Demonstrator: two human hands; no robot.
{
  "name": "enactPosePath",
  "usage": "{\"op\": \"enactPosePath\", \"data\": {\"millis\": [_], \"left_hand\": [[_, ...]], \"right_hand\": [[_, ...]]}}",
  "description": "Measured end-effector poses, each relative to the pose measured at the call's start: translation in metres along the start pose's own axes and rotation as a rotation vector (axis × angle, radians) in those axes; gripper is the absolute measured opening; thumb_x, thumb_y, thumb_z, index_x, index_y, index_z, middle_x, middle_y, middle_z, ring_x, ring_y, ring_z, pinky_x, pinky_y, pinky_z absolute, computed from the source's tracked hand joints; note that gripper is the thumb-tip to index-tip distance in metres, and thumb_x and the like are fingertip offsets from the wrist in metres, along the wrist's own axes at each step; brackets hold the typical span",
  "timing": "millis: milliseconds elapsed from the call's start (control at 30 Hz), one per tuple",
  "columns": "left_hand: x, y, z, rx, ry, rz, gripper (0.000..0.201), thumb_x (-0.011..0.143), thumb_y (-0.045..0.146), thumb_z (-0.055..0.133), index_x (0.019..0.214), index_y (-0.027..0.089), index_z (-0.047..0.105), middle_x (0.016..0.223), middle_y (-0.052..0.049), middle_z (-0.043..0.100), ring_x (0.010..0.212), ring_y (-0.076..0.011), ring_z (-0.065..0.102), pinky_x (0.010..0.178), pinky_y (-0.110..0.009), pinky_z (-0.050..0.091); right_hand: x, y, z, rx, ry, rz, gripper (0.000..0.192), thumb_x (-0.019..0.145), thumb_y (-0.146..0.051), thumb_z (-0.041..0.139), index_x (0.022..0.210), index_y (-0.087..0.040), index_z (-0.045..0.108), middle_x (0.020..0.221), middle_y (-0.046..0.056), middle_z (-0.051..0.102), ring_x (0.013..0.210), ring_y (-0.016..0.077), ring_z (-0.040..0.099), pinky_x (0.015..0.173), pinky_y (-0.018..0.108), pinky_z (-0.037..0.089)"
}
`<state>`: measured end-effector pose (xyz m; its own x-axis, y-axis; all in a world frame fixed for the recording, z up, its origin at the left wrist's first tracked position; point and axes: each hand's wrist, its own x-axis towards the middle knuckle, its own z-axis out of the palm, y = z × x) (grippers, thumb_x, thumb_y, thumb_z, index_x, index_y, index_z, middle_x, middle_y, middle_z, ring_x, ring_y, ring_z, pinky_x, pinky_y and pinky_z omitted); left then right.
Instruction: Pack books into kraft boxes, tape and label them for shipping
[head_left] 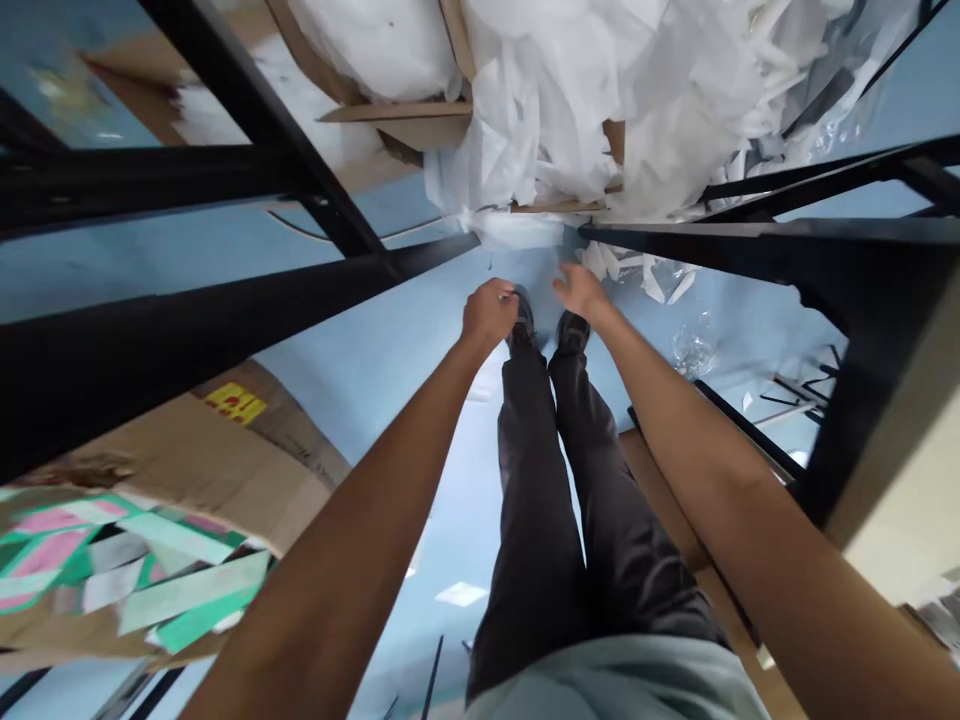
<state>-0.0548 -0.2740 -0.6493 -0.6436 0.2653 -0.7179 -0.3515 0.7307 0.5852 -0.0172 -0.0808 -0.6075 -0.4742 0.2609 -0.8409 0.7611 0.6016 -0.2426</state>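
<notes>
My left hand (490, 312) is stretched out low over the blue floor, just beside one dark shoe (523, 318). Its fingers are curled in, and whether anything is between them is hidden. To its right, my right hand (580, 290) hovers above the other shoe (573, 332), slightly blurred, with fingers apart and nothing visible in them. Beyond both hands lies a flat white piece (520, 231) at the foot of a large heap of thin white sheet material (555, 90). Neither hand touches that heap.
Black metal frame bars (225, 335) run along the left, and another dark beam (712, 245) along the right. A cardboard box (217, 460) with green, pink and white strips stands lower left. White scraps (660, 275) and clear plastic (694, 350) lie on the floor at right.
</notes>
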Motion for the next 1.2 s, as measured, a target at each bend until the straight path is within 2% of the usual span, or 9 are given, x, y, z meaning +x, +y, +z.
{"op": "enactPosePath", "data": {"millis": [133,233,333,467,700,767,1033,1100,1200], "left_hand": [[0.047,-0.027,0.019,0.088,-0.010,0.161,0.039,0.078,0.016,0.079,0.116,0.024,0.077,0.139,-0.013,0.073,0.133,-0.0373,0.069,0.125,-0.054,0.048],[0.076,-0.037,0.028,0.223,-0.083,0.252,0.052,0.079,0.018,0.080,0.130,0.024,0.074,0.166,-0.012,0.057,0.152,-0.0410,0.055,0.133,-0.057,0.040],[0.104,-0.040,0.034,0.359,-0.143,0.267,0.059,0.080,0.022,0.083,0.138,0.021,0.070,0.181,-0.013,0.038,0.158,-0.0472,0.047,0.134,-0.063,0.035],[0.144,-0.044,0.039,0.421,-0.164,0.284,0.068,0.079,0.033,0.089,0.141,0.019,0.069,0.184,-0.014,0.033,0.160,-0.0500,0.042,0.135,-0.063,0.035],[0.200,-0.058,0.046,0.566,-0.202,0.271,0.068,0.080,0.042,0.090,0.140,0.019,0.069,0.183,-0.017,0.033,0.158,-0.0494,0.046,0.133,-0.060,0.037],[0.209,-0.062,0.051,0.602,-0.197,0.253,0.068,0.080,0.040,0.089,0.142,0.018,0.068,0.183,-0.017,0.032,0.157,-0.0501,0.047,0.132,-0.061,0.038],[0.247,-0.078,0.067,0.714,-0.238,0.241,0.064,0.083,0.025,0.083,0.144,0.017,0.067,0.190,-0.016,0.012,0.155,-0.0511,0.047,0.126,-0.065,0.045],[0.257,-0.085,0.071,0.747,-0.252,0.232,0.063,0.080,0.020,0.083,0.141,0.015,0.068,0.188,-0.019,0.018,0.153,-0.0511,0.049,0.125,-0.064,0.046],[0.258,-0.098,0.077,0.773,-0.276,0.293,0.061,0.077,0.009,0.076,0.138,0.010,0.070,0.174,-0.025,0.044,0.145,-0.0474,0.057,0.124,-0.057,0.048]], "right_hand": [[0.044,0.003,0.015,-0.198,-0.033,-0.106,0.045,0.106,-0.013,0.061,0.150,-0.008,0.068,0.180,0.019,0.041,0.158,0.0344,0.054,0.131,0.044,0.044],[0.075,0.008,0.026,-0.309,-0.060,-0.161,0.049,0.101,-0.009,0.063,0.150,-0.009,0.069,0.183,0.017,0.035,0.164,0.0393,0.044,0.131,0.053,0.045],[0.104,0.017,0.035,-0.365,-0.059,-0.178,0.050,0.099,-0.008,0.066,0.149,-0.012,0.070,0.185,0.015,0.030,0.164,0.0424,0.042,0.128,0.061,0.046],[0.137,0.029,0.044,-0.372,-0.055,-0.166,0.049,0.094,-0.012,0.075,0.143,-0.013,0.073,0.186,0.015,0.028,0.162,0.0439,0.042,0.127,0.063,0.048],[0.177,0.035,0.064,-0.463,-0.030,-0.199,0.048,0.093,-0.012,0.074,0.140,-0.018,0.074,0.186,0.010,0.030,0.161,0.0389,0.044,0.127,0.056,0.051],[0.187,0.036,0.073,-0.481,-0.024,-0.207,0.047,0.093,-0.013,0.075,0.140,-0.018,0.073,0.187,0.009,0.027,0.160,0.0387,0.044,0.125,0.057,0.052],[0.240,0.043,0.101,-0.443,0.070,-0.273,0.049,0.094,-0.014,0.067,0.143,-0.015,0.069,0.190,0.014,0.011,0.157,0.0417,0.048,0.121,0.061,0.052],[0.251,0.045,0.105,-0.429,0.066,-0.260,0.049,0.094,-0.012,0.067,0.143,-0.013,0.069,0.190,0.016,0.013,0.156,0.0411,0.049,0.122,0.059,0.053],[0.255,0.050,0.112,-0.452,0.004,-0.238,0.049,0.095,-0.010,0.067,0.144,-0.010,0.067,0.187,0.021,0.022,0.156,0.0396,0.049,0.120,0.054,0.054]]}}
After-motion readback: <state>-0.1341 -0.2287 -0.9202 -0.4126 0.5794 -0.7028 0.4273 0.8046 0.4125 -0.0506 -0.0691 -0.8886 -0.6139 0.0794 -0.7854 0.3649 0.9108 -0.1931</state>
